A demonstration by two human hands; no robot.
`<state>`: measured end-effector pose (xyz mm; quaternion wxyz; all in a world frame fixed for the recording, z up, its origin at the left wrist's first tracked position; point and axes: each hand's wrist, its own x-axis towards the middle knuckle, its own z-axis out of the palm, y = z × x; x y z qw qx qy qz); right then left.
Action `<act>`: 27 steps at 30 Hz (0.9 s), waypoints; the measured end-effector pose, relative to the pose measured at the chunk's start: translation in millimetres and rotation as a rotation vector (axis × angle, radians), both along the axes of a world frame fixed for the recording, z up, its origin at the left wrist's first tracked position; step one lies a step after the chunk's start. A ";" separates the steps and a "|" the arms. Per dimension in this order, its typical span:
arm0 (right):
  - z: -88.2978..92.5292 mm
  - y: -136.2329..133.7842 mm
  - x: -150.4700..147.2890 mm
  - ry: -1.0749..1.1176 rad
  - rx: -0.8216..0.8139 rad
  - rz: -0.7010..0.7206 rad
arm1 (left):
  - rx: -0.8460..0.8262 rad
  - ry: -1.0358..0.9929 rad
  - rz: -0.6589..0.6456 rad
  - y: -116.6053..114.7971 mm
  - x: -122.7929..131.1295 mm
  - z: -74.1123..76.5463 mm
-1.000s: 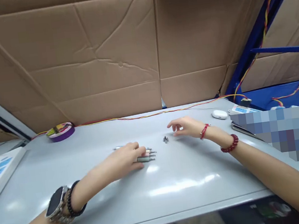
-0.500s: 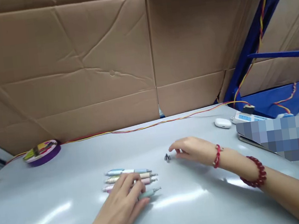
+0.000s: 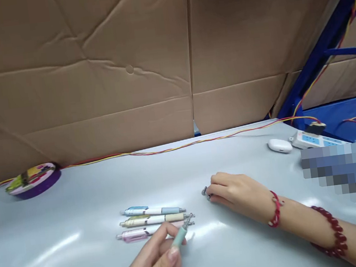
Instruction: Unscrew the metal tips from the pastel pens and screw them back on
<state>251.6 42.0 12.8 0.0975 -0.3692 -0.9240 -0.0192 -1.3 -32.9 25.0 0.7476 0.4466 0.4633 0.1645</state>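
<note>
A pen with a pale green grip (image 3: 179, 237) is in my left hand (image 3: 162, 256), pinched between thumb and fingers, its bare metal end pointing up and to the right. Three more pens lie side by side on the table: a blue one (image 3: 153, 210), a cream-yellow one (image 3: 156, 219) and a pink one (image 3: 135, 234), partly behind my left hand. My right hand (image 3: 232, 189), with a red cord and dark red beads at the wrist, has its fingertips closed on a small grey metal piece (image 3: 208, 197). Another small metal piece (image 3: 204, 191) lies against it.
A round purple-sided box (image 3: 38, 187) stands at the back left. At the back right are a white earbud case (image 3: 280, 145) and a power strip (image 3: 311, 139). Red and yellow wires (image 3: 154, 152) run along the table's back edge before a cardboard wall (image 3: 120, 88).
My left hand has picked up the green pen and tilted its end upward. The right hand has come down onto the small metal pieces and its fingers have closed. The view has shifted slightly.
</note>
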 end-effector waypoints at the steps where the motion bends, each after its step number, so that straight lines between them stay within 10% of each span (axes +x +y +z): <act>1: 2.2 -0.9 0.2 0.019 -0.025 0.005 | -0.036 -0.017 0.002 1.4 -0.5 0.2; 10: 1.8 -24.3 -23.7 0.706 -0.680 -0.015 | -0.023 0.023 -0.066 8.5 -0.7 -3.8; 27: -10.0 -36.7 -31.2 0.978 -1.011 -0.102 | -0.024 0.016 -0.054 11.6 0.5 -12.6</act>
